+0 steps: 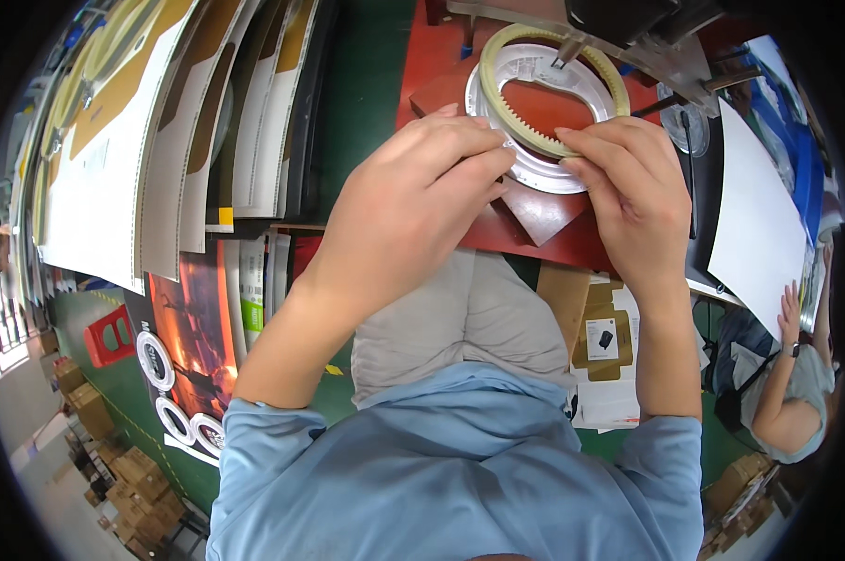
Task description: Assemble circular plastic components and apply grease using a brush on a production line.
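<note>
My right hand [636, 192] pinches the near right edge of a pale yellow ring with inner teeth [617, 86] between thumb and fingers. That ring sits tilted over a white metal ring [546, 176], its far side under a machine part. Curled and pressed together, the fingers of my left hand [418, 206] close on the left rim of the white ring; their tips are partly hidden. Beneath the rings is a brown-red block [535, 213] with a pointed corner, on a red work surface [586, 245].
A dark machine with metal rods [684, 84] overhangs the rings. Large printed boards [114, 178] stand in a stack at left. At right lie a white sheet [759, 220] and a clear disc [689, 129]. Another person's arm [776, 393] shows far right; a red stool [109, 337] stands far left.
</note>
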Demonstrator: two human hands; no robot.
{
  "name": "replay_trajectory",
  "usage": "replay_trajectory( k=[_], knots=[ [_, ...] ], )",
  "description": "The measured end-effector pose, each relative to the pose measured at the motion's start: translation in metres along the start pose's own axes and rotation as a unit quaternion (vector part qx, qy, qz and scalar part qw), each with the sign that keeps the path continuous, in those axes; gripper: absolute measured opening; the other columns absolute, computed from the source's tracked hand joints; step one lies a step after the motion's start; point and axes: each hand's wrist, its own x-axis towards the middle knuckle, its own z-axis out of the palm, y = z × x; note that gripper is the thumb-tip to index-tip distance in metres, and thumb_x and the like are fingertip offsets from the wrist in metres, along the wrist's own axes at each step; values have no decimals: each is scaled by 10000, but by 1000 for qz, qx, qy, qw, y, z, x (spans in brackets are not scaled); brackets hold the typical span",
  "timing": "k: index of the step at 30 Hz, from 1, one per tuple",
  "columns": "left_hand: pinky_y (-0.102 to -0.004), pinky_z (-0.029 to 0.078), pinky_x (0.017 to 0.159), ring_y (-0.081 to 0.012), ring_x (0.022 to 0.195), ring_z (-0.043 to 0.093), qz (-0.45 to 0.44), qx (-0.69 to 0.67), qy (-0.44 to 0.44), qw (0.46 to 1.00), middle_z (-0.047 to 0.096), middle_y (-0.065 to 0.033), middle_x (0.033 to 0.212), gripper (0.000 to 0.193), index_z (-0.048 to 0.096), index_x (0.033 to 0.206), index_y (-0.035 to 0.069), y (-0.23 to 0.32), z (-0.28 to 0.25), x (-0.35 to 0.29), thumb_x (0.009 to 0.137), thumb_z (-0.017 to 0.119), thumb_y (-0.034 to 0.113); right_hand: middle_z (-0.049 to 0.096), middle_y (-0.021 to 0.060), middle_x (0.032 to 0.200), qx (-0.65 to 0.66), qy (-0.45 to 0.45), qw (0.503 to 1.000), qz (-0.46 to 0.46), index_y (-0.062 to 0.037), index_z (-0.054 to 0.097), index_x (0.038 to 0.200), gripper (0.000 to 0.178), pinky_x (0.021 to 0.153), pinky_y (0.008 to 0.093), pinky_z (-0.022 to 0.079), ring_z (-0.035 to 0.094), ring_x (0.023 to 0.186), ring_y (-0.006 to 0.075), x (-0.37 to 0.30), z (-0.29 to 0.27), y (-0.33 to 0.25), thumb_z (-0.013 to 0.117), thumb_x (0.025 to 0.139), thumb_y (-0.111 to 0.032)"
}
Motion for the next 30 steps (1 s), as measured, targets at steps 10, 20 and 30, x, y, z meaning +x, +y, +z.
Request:
replay_trajectory(
  k=[10,20,30],
  knots=[
    [-429,518,1014,-325,1177,642,-51,47,-8,998,663,-137,1289,361,748,1212,73,10,-1,-13,854,777,41,707,17,918,-59,-3,998,-13,-93,795,1018,237,743,359,474,650,901,228,-4,0,-19,817,782,-82],
    [-428,536,950,-366,1107,662,-91,-28,70,993,698,-157,1187,290,707,1169,17,8,7,-14,884,745,52,693,-16,892,-59,21,998,14,-100,793,1033,247,688,348,419,621,850,195,-8,13,-34,811,787,-94],
    [-292,565,773,-220,859,714,-109,-1,153,982,757,-146,1068,220,755,1096,-2,-14,34,27,887,774,66,662,-37,861,-89,1,995,33,-116,791,1004,204,702,339,407,602,856,177,-5,9,-42,801,800,-116]
  ],
)
